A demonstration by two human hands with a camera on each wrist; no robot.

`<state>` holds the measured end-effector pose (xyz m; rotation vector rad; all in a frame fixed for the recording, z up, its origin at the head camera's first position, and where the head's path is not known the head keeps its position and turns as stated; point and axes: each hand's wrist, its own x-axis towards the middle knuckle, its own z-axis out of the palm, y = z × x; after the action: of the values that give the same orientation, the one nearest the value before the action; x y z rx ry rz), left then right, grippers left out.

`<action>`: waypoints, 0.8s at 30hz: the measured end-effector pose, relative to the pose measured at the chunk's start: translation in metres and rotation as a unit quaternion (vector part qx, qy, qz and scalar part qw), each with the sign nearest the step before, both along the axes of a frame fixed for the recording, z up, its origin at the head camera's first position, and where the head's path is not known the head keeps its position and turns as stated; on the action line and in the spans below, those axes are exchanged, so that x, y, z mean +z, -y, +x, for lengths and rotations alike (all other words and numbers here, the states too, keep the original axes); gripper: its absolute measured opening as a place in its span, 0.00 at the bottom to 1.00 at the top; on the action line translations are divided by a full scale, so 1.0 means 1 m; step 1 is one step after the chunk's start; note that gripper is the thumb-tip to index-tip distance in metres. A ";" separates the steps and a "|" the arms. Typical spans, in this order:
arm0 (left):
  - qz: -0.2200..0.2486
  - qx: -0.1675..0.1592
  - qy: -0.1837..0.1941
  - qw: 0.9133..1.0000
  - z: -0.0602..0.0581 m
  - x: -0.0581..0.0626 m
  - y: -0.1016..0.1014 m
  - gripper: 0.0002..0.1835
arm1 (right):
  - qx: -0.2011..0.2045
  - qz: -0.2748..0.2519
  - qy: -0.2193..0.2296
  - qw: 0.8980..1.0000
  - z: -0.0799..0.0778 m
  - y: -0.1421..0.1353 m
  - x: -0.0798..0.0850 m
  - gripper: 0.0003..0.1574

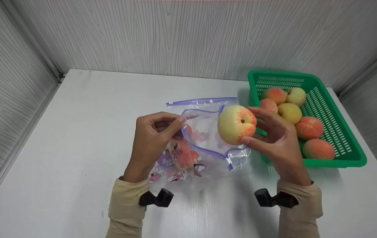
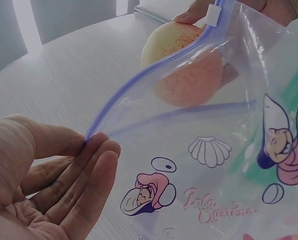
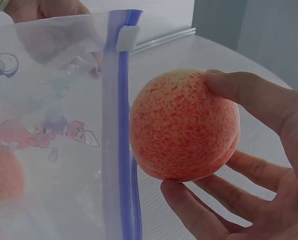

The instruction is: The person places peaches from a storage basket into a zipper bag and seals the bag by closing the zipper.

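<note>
My left hand (image 1: 157, 140) pinches the purple rim of a clear zip bag (image 2: 209, 185) printed with cartoon figures and shells. The bag's mouth gapes, and a white slider (image 3: 127, 38) sits at one end of its zip. Between thumb and fingers my right hand (image 1: 276, 138) holds a yellow and red peach (image 1: 236, 125) over the right side of that mouth. In the right wrist view, the peach is right beside the purple zip edge. Inside the bag, reddish peaches (image 3: 7, 175) show through the plastic.
A green plastic basket (image 1: 347, 138) with several peaches (image 1: 310, 127) stands on the right of the white table (image 1: 59, 148). Behind the open bag lies another purple zip edge (image 1: 201, 101). A wood-grain panel (image 1: 158, 36) rises along the table's back.
</note>
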<state>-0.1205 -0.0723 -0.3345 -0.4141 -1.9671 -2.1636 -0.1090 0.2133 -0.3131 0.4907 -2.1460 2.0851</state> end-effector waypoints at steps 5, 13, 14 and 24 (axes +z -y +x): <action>0.005 0.003 0.003 1.000 0.000 0.001 -0.001 0.08 | 0.028 0.034 0.005 0.999 0.000 0.001 -0.001 0.34; 0.004 -0.006 0.001 1.000 0.000 -0.001 -0.003 0.06 | -0.031 0.048 -0.011 0.998 0.000 -0.006 -0.001 0.25; 0.002 -0.006 0.001 1.000 0.000 -0.001 -0.003 0.06 | -0.046 0.063 -0.012 0.997 -0.001 -0.007 -0.001 0.24; 0.001 0.001 0.014 1.000 0.001 0.000 -0.001 0.06 | -0.211 0.222 -0.052 0.951 -0.009 -0.040 -0.005 0.23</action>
<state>-0.1193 -0.0710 -0.3343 -0.3840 -1.9775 -2.1821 -0.1176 0.2529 -0.3182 0.1454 -2.3933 1.3328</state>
